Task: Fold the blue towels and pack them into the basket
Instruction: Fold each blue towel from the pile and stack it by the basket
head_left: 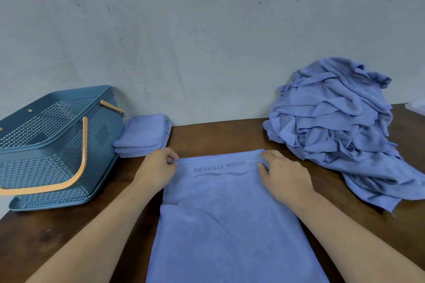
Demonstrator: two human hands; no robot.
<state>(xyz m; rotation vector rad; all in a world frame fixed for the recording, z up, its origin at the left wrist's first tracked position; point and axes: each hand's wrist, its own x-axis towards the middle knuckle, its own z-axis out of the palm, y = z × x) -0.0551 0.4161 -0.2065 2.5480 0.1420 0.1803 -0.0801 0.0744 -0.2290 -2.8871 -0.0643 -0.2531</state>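
Note:
A blue towel (225,220) printed "YOGA FITNESS" lies flat on the brown table, running from the near edge toward the wall. My left hand (158,167) pinches its far left corner. My right hand (282,174) holds its far right corner, fingers curled over the edge. A teal perforated basket (101,145) with orange handles stands at the left, with no towels visible inside. Beside it lies a small stack of folded blue towels (145,135). A heap of crumpled blue towels (338,126) sits at the right.
The brown table (218,135) ends at a grey wall behind. A pale plastic object (417,108) shows at the far right edge. Bare wood lies between the folded stack and the heap.

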